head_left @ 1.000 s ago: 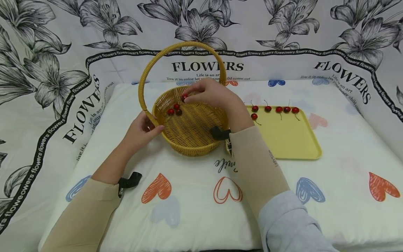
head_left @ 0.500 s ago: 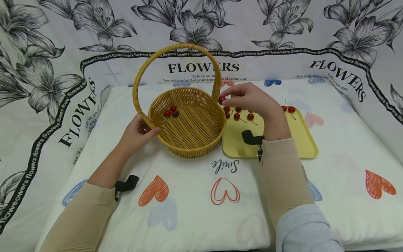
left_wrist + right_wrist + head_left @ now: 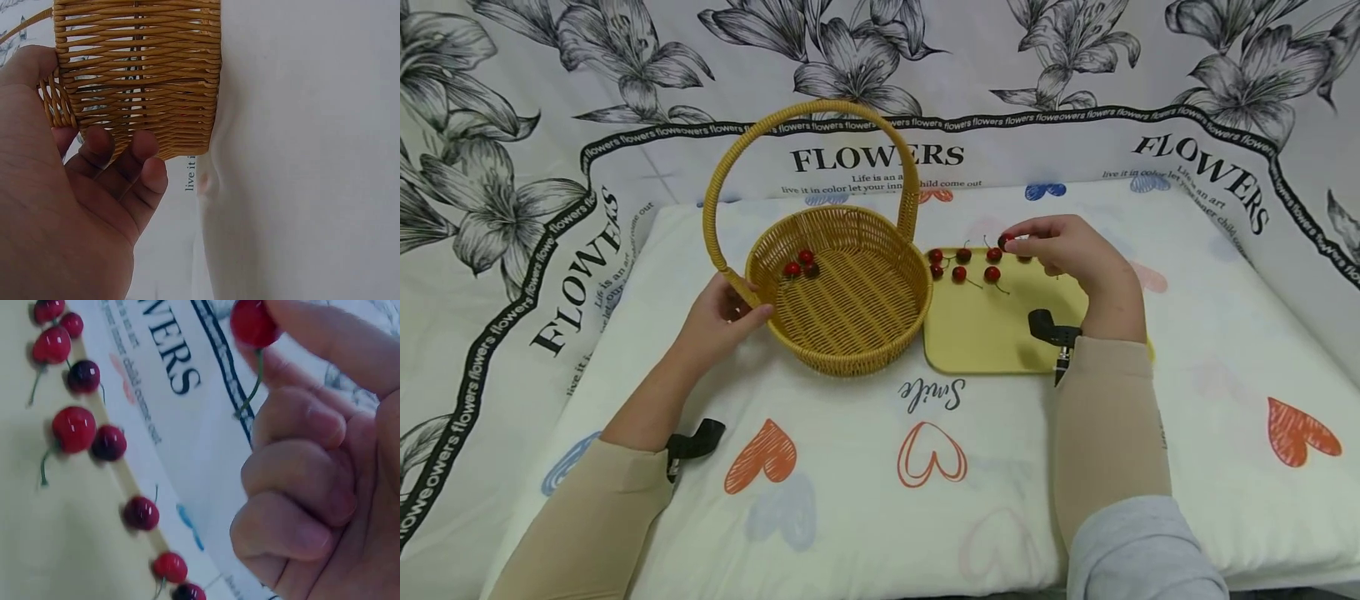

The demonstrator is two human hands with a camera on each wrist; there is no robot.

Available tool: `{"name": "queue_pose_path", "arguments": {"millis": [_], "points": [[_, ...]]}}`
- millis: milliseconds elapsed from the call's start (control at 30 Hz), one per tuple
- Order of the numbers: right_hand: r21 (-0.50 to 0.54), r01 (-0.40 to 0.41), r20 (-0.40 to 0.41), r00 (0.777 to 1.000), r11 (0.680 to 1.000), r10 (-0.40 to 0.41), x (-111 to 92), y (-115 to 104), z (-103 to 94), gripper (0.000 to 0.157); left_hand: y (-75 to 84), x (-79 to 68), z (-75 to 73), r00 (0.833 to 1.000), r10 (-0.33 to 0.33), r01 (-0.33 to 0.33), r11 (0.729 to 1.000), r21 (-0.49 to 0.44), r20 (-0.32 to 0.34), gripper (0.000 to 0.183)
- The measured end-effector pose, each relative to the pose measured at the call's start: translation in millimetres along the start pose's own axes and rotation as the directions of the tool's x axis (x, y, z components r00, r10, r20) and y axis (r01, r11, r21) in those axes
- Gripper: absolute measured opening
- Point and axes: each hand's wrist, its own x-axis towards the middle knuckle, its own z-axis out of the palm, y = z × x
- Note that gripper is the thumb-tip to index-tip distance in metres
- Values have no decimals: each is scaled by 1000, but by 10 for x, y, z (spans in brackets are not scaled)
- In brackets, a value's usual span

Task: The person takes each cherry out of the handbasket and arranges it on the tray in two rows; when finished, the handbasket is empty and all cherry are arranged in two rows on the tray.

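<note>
In the head view a round wicker basket with a tall arched handle stands left of centre. Three red cherries lie together at its left inside. My left hand grips the basket's left side at the foot of the handle; in the left wrist view its thumb lies on the woven wall. Above the far edge of the yellow tray, my right hand pinches a cherry between thumb and index finger, its green stem hanging down. The other fingers are curled toward the palm.
Several more cherries with stems lie along the tray's far side, some hidden behind the right hand. The tray's left edge lies close beside the basket. A white heart-printed cloth covers the surface, and a flower-printed cloth stands behind.
The right hand, pinching the cherry, has moved right from over the basket to above the tray. The left hand keeps its grip on the basket, and three cherries stay inside it.
</note>
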Motion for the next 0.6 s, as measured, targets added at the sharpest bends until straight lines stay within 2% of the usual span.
{"name": "queue_pose_path", "arguments": {"millis": [233,400,500,600], "points": [[-21,-129,2,992,991,130,17,291,-135,61,16,-9,6,1000,-7,7,1000,-3,-2,38],[-59,-195,-22,981,979,194,61,419,-112,60,15,-7,8,1000,-6,6,1000,4,-2,38],[-135,-209,-26,978,969,207,75,471,-84,59,14,-7,6,1000,-7,7,1000,6,-3,38],[-145,-232,-29,973,962,230,86,491,-44,57,16,-6,4,1000,-6,6,1000,7,-6,38]]}}
